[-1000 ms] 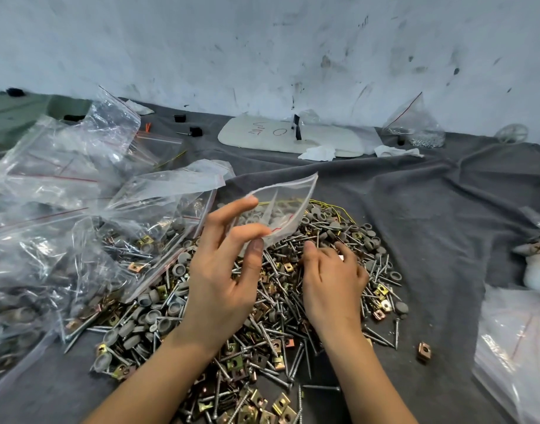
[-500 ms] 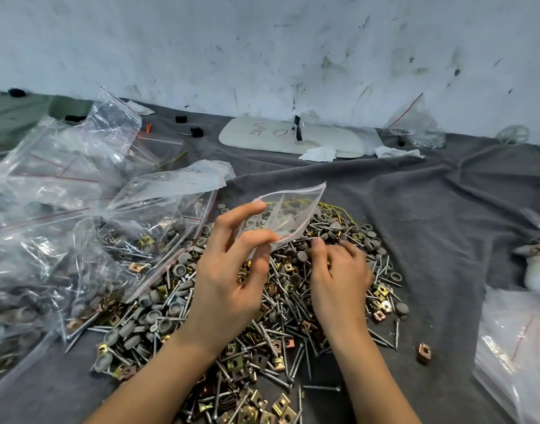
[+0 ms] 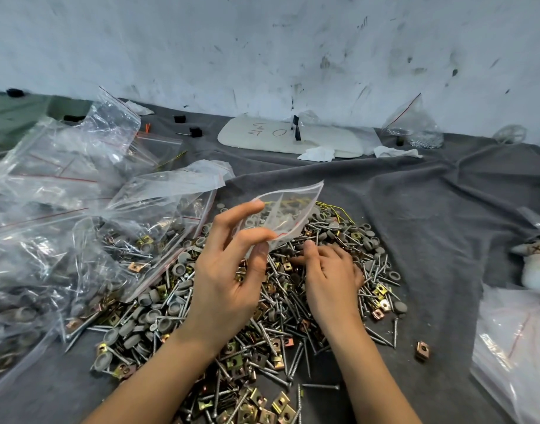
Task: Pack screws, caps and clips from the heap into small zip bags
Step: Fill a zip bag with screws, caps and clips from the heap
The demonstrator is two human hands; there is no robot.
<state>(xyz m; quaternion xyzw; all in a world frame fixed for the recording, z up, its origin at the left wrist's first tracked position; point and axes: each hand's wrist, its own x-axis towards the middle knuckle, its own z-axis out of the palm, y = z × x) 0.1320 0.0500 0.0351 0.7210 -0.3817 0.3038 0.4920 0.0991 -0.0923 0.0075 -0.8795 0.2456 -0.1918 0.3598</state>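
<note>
Grey-clothed table [image 3: 431,240]: bag [image 3: 290,209] pinched by left hand [image 3: 229,270], mouth best held spread; heap [image 3: 262,347] probed by right hand [image 3: 330,276], whose grip cannot be told.

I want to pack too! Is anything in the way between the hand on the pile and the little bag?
Nothing visible does. The right hand touches the heap just below the small zip bag, which the left hand pinches. Only air lies between them. Whether the bag's mouth is open cannot be told.
</note>
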